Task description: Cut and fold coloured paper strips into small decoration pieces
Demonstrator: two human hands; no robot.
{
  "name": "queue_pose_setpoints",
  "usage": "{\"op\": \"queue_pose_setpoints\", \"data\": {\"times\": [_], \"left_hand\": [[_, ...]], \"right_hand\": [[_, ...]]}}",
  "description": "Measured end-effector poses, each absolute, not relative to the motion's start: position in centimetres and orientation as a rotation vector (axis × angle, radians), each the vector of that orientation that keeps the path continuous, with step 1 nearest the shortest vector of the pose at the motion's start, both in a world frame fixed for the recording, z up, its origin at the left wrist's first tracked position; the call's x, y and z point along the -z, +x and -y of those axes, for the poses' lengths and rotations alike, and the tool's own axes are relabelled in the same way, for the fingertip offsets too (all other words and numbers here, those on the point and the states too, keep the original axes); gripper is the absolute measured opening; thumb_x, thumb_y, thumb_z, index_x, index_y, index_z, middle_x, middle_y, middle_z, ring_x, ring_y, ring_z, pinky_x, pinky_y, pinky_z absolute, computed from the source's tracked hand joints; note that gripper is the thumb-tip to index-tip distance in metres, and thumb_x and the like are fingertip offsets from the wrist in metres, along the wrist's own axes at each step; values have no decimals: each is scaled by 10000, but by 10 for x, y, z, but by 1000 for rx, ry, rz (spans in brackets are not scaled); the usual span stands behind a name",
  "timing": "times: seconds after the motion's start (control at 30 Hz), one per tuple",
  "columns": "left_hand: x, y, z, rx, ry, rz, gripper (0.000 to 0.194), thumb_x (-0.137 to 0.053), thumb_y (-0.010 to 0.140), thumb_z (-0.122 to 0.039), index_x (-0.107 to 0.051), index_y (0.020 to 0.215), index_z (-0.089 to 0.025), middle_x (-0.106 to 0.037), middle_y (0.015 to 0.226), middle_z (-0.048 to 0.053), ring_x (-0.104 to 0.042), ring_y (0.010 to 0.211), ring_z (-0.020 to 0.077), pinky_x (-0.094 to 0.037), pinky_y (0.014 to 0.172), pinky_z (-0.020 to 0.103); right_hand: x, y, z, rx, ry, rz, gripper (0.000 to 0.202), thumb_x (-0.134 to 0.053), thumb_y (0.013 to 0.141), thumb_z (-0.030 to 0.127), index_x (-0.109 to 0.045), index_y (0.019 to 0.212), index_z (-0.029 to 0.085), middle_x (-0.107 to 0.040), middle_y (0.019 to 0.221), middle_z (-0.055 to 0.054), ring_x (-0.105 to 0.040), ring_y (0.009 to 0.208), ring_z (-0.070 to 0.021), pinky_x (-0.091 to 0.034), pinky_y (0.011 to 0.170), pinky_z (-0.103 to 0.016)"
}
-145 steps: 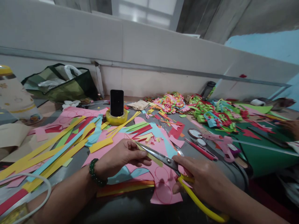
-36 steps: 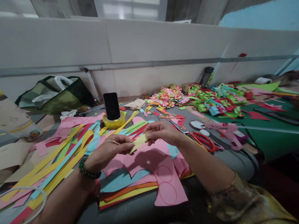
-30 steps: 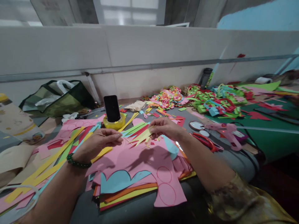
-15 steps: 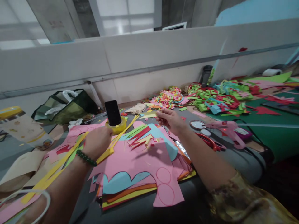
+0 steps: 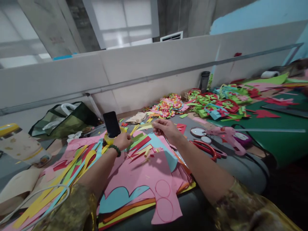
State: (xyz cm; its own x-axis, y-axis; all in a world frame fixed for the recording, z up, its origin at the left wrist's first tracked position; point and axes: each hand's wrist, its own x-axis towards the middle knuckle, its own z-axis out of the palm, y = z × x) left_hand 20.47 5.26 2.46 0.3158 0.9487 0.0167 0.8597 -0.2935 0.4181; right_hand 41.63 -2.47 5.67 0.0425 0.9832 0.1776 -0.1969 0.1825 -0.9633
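Note:
My left hand (image 5: 122, 141), with a dark green bead bracelet, is closed over the left side of the paper pile, near a phone (image 5: 112, 124) propped on a yellow tape roll. What its fingers hold, if anything, is too small to tell. My right hand (image 5: 166, 130) pinches one end of a pale yellow paper strip (image 5: 145, 126) above the back of the pile. Below lie pink sheets (image 5: 134, 173) with drawn circles, light blue paper (image 5: 115, 199), and red and green strips (image 5: 139, 144).
To the right are a pink glue gun (image 5: 227, 136), red-handled scissors (image 5: 204, 148) and a round white lid (image 5: 198, 132). Paper flowers (image 5: 168, 106) and small baskets (image 5: 216, 106) are heaped behind. A green bag (image 5: 64, 118) and a cup (image 5: 24, 146) stand left.
My left hand has moved right, away from the long yellow strips and closer to my right hand. The view has shifted slightly; my right hand still pinches the pale strip.

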Motion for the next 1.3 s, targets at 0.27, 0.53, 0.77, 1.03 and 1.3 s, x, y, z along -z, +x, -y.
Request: {"op": "queue_pose_setpoints", "data": {"times": [0.27,0.53,0.77,1.03,1.3], "left_hand": [[-62,184,-42,-509,1937,-1341,375,-634,634,-504,-627,666,-131,-424,528,-44,-337,455,67,-246,437,213],[-45,179,45,-256,1806,-1161,376,-653,651,-439,-637,889,-149,-502,535,-46,-401,441,76,-282,434,197],[-51,161,72,-544,2324,-1376,320,-460,819,-453,-646,836,-194,-639,776,29,-545,657,160,-378,599,265],[-55,172,76,-423,1997,-875,349,-433,846,-455,-566,703,-166,-599,659,6,-534,620,140,-424,580,241],[-14,140,88,-427,2581,-856,265,-362,883,-338,-609,962,-284,-634,1116,42,-573,979,217,-462,869,348]], "right_hand": [[-62,422,28,-1241,-854,1149,288,-723,653,386,-561,718,157,-631,583,23,-512,449,-40,-408,445,-145],[-71,418,46,-1563,-764,1512,233,-691,684,323,-539,674,146,-566,482,43,-469,403,-41,-349,393,-145],[-62,398,47,-1608,-1153,1924,214,-670,681,301,-581,618,116,-512,450,52,-439,409,-39,-299,403,-165],[-65,367,74,-1271,-1227,1920,256,-575,762,362,-555,638,139,-516,478,34,-431,427,-64,-311,424,-185],[-64,478,160,14,-2033,1502,389,-432,838,522,-636,805,193,-630,768,-56,-551,688,-172,-381,606,-275]]}}
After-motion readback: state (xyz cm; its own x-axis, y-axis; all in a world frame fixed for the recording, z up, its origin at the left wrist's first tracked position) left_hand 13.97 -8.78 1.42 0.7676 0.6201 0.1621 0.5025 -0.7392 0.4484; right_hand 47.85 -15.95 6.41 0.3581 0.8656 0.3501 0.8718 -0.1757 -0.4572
